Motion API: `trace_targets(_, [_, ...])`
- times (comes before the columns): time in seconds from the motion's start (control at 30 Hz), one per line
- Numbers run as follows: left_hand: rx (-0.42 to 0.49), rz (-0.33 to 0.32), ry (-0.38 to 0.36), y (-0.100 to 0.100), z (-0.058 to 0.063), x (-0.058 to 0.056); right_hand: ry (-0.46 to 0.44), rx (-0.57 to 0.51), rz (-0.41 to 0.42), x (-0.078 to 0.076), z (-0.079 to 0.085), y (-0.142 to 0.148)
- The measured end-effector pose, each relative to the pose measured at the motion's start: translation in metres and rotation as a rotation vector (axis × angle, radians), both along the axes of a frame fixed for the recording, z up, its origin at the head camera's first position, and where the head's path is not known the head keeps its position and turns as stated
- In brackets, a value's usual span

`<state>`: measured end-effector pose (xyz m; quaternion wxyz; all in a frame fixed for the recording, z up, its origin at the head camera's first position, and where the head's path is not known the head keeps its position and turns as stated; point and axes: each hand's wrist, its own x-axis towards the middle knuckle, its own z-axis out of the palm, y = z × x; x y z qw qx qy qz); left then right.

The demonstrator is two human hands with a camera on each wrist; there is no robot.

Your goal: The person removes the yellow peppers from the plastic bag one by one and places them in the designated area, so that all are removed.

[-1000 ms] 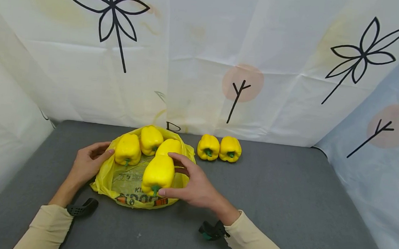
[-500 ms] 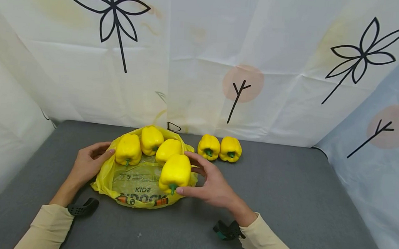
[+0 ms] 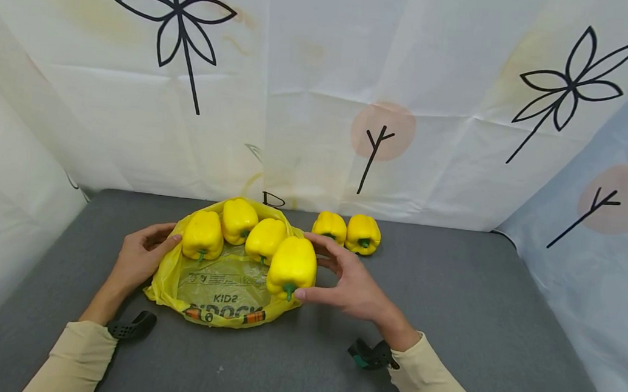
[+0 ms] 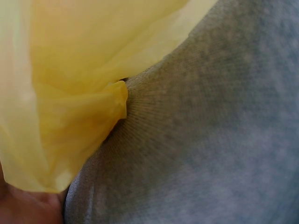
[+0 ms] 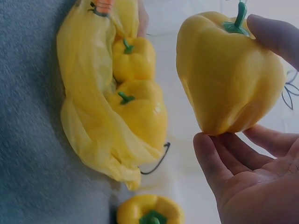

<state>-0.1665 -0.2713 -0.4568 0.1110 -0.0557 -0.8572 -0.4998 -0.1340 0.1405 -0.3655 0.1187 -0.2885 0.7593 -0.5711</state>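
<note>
A yellow bell pepper (image 3: 292, 268) with a green stem is in my right hand (image 3: 353, 282), pinched between thumb and fingertips. In the right wrist view this bell pepper (image 5: 229, 74) is held up apart from the bag. It overlaps the right rim of a yellow plastic bag (image 3: 218, 308) in the head view. My left hand (image 3: 143, 254) grips the bag's left edge, thumb over the rim. Inside the bag sit a left pepper (image 3: 202, 235), a back pepper (image 3: 239, 220) and a right pepper (image 3: 265, 240). The left wrist view shows mostly bag film (image 4: 79, 93).
Two more yellow bell peppers, one partly behind my right fingers (image 3: 329, 224) and one beside it (image 3: 363, 235), stand at the back of the grey table (image 3: 449, 302). A printed white cloth (image 3: 321, 99) hangs behind the table.
My right hand has moved right and slightly back with the bell pepper, from over the bag's middle to its right rim. The bag's printed bottom shows more. My left hand stays put.
</note>
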Motion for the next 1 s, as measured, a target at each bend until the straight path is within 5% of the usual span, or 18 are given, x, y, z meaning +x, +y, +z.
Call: trace_targets(1.0, [-0.013, -0.003, 0.014, 0.000, 0.001, 0.002, 0.006, -0.190, -0.214, -0.035, 0.019, 0.102])
